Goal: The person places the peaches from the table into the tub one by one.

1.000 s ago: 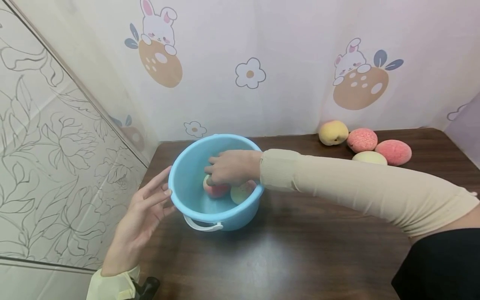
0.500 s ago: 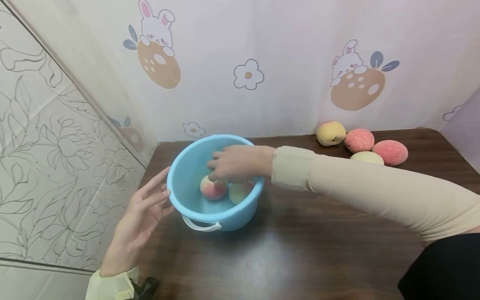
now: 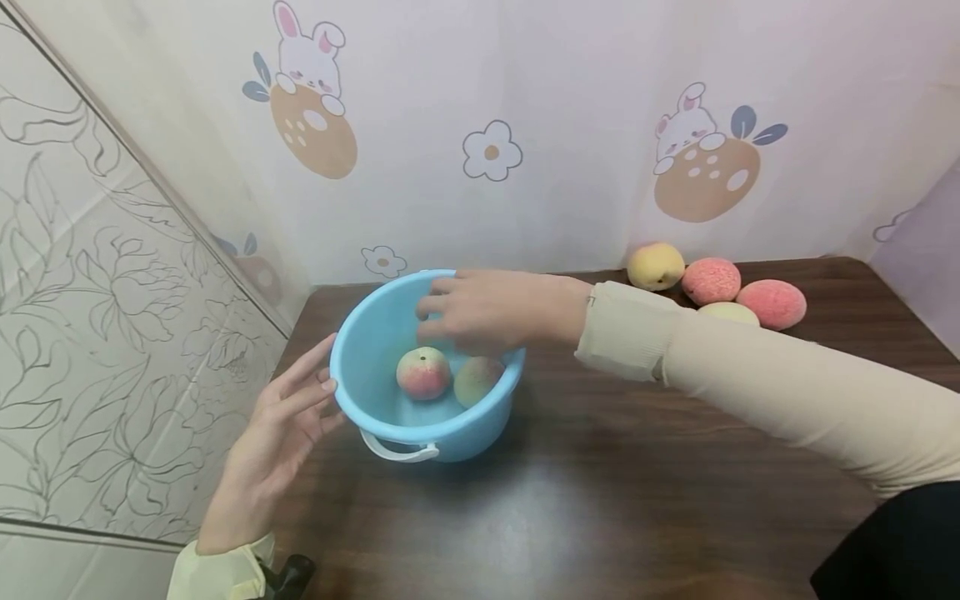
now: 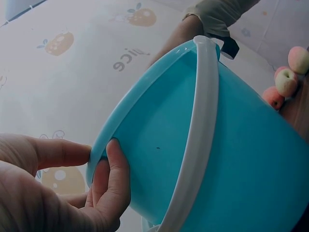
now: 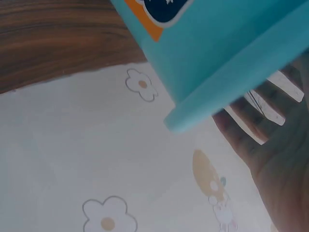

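A light blue bucket [image 3: 450, 435] stands on the dark wooden table, its white handle [image 4: 197, 135] hanging down the near side. Inside lie a pink-and-cream peach [image 3: 423, 375] and a pale greenish fruit [image 3: 477, 382]. My left hand [image 3: 283, 425] pinches the rim at the left; in the left wrist view, fingers lie on both sides of the rim [image 4: 113, 116]. Over the bucket's right far side hovers my right hand [image 3: 498, 310], fingers loosely bent, with nothing seen in them. In the right wrist view its spread fingers [image 5: 246, 116] show beyond the rim.
At the back right of the table [image 3: 637, 458] sit a yellow fruit [image 3: 656, 267], a round pink-red fruit [image 3: 712, 280], a longer pink-red fruit [image 3: 772, 303] and a pale one [image 3: 729, 313] partly behind the right sleeve. A printed curtain [image 3: 570, 208] hangs behind.
My right hand has let go of the peach and risen up and to the right, uncovering both fruits in the bucket. My left hand stays on the rim.
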`<state>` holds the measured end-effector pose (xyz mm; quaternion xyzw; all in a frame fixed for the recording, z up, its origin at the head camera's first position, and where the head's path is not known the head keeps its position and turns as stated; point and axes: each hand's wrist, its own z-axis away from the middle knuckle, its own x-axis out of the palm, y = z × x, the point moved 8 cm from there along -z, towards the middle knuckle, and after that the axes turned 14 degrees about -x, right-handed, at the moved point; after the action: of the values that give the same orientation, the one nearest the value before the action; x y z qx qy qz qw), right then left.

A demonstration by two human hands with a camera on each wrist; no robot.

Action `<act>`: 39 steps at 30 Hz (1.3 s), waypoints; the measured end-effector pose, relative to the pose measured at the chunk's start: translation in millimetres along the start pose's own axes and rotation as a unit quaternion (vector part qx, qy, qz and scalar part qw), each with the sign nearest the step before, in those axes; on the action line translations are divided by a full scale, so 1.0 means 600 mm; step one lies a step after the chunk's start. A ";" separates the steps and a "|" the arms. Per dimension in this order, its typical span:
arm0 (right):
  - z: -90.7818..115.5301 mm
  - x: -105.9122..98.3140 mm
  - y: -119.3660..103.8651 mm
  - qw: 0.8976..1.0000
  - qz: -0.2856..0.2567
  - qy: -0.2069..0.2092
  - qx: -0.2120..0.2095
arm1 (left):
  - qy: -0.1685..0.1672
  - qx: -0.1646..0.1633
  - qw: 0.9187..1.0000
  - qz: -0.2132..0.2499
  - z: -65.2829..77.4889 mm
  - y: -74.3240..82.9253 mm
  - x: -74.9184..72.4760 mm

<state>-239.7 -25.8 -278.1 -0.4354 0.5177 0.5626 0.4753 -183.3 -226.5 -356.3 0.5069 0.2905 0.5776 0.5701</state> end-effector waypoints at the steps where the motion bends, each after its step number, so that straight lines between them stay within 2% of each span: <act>1: 0.003 -0.004 0.001 1.000 0.005 0.008 0.000 | 0.000 0.000 1.000 0.000 0.000 0.000 0.000; 10: 0.033 -0.031 0.027 0.998 0.028 0.041 0.037 | -0.002 0.001 1.000 0.003 0.000 -0.001 0.000; 18: 0.073 -0.044 0.068 0.993 0.011 0.076 0.090 | -0.002 0.002 1.000 0.001 0.000 0.000 -0.001; 25: 0.115 -0.040 0.109 0.986 -0.003 0.097 0.136 | -0.004 0.005 1.000 0.004 -0.003 0.000 -0.001; 30: 0.143 -0.033 0.131 0.982 0.000 0.100 0.158 | -0.013 0.004 1.000 0.022 -0.006 -0.001 -0.004; 39: 0.190 -0.006 0.163 0.977 -0.003 0.085 0.198 | -0.022 0.006 0.999 0.029 -0.012 -0.001 -0.007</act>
<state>-335.3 86.4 -248.1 -0.3802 0.6559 0.4090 0.5079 -190.4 -229.0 -360.1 0.5308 0.2666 0.5813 0.5561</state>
